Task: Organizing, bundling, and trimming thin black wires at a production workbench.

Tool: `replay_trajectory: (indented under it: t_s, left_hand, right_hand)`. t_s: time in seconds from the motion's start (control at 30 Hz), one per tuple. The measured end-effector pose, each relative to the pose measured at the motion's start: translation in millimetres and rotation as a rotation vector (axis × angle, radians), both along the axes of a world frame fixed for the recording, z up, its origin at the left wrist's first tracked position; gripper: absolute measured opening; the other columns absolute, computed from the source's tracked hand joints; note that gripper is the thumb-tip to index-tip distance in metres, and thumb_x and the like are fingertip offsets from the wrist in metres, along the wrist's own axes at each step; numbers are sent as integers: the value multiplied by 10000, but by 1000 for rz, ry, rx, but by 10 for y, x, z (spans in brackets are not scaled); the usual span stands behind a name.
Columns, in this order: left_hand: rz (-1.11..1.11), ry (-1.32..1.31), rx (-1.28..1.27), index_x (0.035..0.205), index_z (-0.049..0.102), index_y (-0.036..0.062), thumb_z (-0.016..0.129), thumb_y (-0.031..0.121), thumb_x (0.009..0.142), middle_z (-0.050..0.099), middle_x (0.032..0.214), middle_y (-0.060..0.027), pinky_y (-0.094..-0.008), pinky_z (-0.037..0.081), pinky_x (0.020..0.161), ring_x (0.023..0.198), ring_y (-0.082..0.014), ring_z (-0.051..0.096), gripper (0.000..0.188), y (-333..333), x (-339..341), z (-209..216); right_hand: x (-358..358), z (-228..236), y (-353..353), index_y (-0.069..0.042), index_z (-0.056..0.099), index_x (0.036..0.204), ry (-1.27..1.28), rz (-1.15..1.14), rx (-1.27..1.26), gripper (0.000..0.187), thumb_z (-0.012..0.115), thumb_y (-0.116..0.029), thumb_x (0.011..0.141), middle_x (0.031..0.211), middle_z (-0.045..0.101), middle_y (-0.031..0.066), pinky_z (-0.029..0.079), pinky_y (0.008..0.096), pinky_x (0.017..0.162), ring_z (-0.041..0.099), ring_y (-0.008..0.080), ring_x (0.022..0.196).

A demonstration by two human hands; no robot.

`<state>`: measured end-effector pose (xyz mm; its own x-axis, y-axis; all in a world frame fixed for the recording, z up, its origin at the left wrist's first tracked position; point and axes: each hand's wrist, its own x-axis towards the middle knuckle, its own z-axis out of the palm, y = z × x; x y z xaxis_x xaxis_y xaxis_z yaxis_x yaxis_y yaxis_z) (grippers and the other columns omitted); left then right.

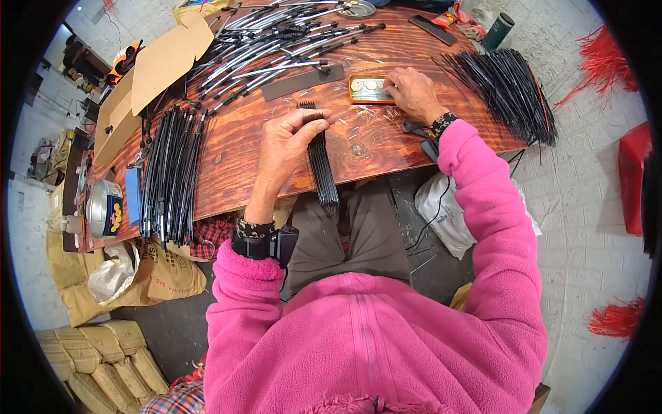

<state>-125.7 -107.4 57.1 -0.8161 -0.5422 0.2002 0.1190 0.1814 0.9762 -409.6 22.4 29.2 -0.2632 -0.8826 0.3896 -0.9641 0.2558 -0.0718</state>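
Note:
My left hand (pixel 288 141) is closed around a bundle of thin black rods (pixel 323 169). The rods lie side by side, their upper tips showing above my fingers and their lower ends slanting down past the table edge over my lap. At a small shallow tin (pixel 357 97) with a yellow-orange rim, my right hand (pixel 414 91) has its fingers bent down at the right end. Round pale pieces and thin silvery bits lie in the tin. The right fingertips are drawn together; what they pinch, if anything, is too small to make out.
On the wooden table (pixel 234 162) are a heap of silver-and-black rods (pixel 276 52), black rod bundles at left (pixel 172 172) and right (pixel 507 90), an open cardboard box (pixel 117 117), a dark flat bar (pixel 303 81) and a round can (pixel 103 207). Dark-handled scissors (pixel 414 127) lie near my right wrist.

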Motion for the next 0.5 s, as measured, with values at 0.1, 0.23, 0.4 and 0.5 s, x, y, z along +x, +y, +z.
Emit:
replay_trajectory:
  t_s: [0.1, 0.23, 0.4, 0.5]
  left_hand:
    - [-5, 6, 7, 1088, 710, 0, 637, 63, 920, 732, 988, -61, -244, 526, 816, 903, -99, 664, 193, 13, -9, 6]
    - [6, -14, -6, 1088, 707, -3, 636, 68, 922, 731, 993, -63, -245, 526, 819, 907, -101, 663, 194, -3, 3, 12]
    - [-3, 0, 5, 1090, 701, -8, 633, 70, 925, 729, 998, -67, -245, 526, 823, 908, -105, 660, 195, -3, -16, -6]
    - [-7, 2, 14, 1093, 698, -11, 630, 69, 927, 728, 1001, -69, -244, 525, 826, 909, -107, 660, 196, -3, -16, -4]
  right_hand:
    - [-15, -35, -5, -102, 641, 853, -57, -13, -50, 66, 618, -164, 859, 942, 664, 66, 499, 433, 792, 624, 319, 907]
    - [124, 28, -24, -93, 669, 900, -144, 38, -132, 96, 607, -160, 872, 976, 679, 81, 508, 409, 798, 643, 301, 919]
    - [598, 466, 61, -68, 684, 1082, -612, 170, -85, 213, 563, -156, 930, 1055, 686, 81, 501, 335, 816, 643, 233, 943]
    - [833, 610, 81, -61, 684, 1105, -755, 333, -90, 222, 576, -111, 917, 1035, 690, 76, 496, 311, 803, 639, 206, 916]
